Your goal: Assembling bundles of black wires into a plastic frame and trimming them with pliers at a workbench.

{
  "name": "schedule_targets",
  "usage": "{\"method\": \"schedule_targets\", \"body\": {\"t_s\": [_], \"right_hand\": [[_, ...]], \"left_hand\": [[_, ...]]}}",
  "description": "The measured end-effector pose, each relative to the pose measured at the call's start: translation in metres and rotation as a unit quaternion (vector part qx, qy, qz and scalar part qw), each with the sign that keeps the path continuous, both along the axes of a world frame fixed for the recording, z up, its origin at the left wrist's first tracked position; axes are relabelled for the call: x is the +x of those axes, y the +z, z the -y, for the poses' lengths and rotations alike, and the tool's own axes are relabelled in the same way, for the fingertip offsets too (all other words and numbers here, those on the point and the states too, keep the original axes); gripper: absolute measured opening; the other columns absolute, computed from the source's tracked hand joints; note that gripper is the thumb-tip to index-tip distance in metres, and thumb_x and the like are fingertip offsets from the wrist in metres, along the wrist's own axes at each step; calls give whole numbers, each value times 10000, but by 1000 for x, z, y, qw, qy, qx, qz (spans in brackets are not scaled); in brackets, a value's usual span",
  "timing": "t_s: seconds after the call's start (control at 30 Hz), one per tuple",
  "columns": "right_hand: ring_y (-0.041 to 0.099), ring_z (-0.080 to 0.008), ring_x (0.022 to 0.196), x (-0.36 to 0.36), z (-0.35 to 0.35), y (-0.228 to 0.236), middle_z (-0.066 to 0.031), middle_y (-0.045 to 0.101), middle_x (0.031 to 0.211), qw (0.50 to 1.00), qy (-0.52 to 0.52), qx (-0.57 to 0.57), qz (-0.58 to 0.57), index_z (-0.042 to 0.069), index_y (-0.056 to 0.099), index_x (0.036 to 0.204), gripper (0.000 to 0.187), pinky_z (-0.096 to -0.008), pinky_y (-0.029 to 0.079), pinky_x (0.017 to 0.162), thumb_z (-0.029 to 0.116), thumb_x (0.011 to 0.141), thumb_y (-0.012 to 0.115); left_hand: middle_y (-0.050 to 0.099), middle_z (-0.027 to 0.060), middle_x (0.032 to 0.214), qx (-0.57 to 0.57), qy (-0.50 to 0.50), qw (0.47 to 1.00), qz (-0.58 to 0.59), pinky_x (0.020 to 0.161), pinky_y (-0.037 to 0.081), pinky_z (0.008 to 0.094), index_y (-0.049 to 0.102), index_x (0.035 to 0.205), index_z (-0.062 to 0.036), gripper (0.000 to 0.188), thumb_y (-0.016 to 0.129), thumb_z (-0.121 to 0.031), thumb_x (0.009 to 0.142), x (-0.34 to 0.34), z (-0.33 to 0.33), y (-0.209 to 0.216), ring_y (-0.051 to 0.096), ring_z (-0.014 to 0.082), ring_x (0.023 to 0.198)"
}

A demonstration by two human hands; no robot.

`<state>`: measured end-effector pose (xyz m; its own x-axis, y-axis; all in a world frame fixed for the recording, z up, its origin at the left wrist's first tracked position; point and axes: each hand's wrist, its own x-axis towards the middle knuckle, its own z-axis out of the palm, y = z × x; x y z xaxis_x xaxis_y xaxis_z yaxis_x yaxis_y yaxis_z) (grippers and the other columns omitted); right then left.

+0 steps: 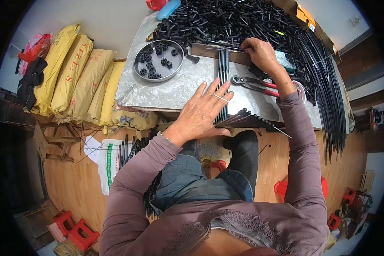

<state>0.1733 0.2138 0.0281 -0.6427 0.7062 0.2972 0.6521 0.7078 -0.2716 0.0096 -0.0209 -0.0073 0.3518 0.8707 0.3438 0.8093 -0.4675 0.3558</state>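
Note:
My left hand (202, 112) lies flat, fingers spread, on a row of thin black rods (223, 72) laid side by side on the metal-covered table (179, 85). A ring shows on one finger. My right hand (262, 53) rests farther back at the rods' far ends, against a wooden strip (209, 51), beside a big heap of small black plastic tubes (230, 21). Whether its fingers pinch anything I cannot tell. Red-handled pliers (254, 83) lie between the two hands. A bundle of rods (243, 119) juts over the table's near edge.
A round metal tray (137, 64) with several black gear-like pieces sits at the left. Long black rods (328, 94) hang off the table's right side. Yellow sacks (77, 77) lean at the left. Red stools (74, 230) and a white bag (109, 160) stand on the wooden floor.

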Motion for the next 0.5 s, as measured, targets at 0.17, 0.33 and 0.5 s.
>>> {"method": "schedule_targets", "body": {"t_s": [0.17,0.33,0.5], "right_hand": [[659,-285,836,-9,-5,0,-114,679,889,999,30,15,-2,68,670,943,161,-366,508,736,85,800,599],[657,-294,829,-25,0,2,-126,679,879,998,55,38,16,64,669,947,165,-378,507,736,87,805,587],[657,-291,810,-37,5,0,-122,682,878,998,55,-1,-35,66,669,951,163,-365,505,719,107,808,602]], "left_hand": [[286,127,1497,-2,0,1000,-3,1132,208,499,381,1383,-95,976,793,-516,605,0,-1,0,226,338,1397],[285,127,1497,0,1,1000,-6,1129,214,500,382,1383,-95,969,788,-512,609,-1,0,3,227,338,1397],[285,127,1497,0,-1,1000,-4,1127,216,502,382,1384,-95,966,784,-511,611,0,0,2,229,337,1396]]}}
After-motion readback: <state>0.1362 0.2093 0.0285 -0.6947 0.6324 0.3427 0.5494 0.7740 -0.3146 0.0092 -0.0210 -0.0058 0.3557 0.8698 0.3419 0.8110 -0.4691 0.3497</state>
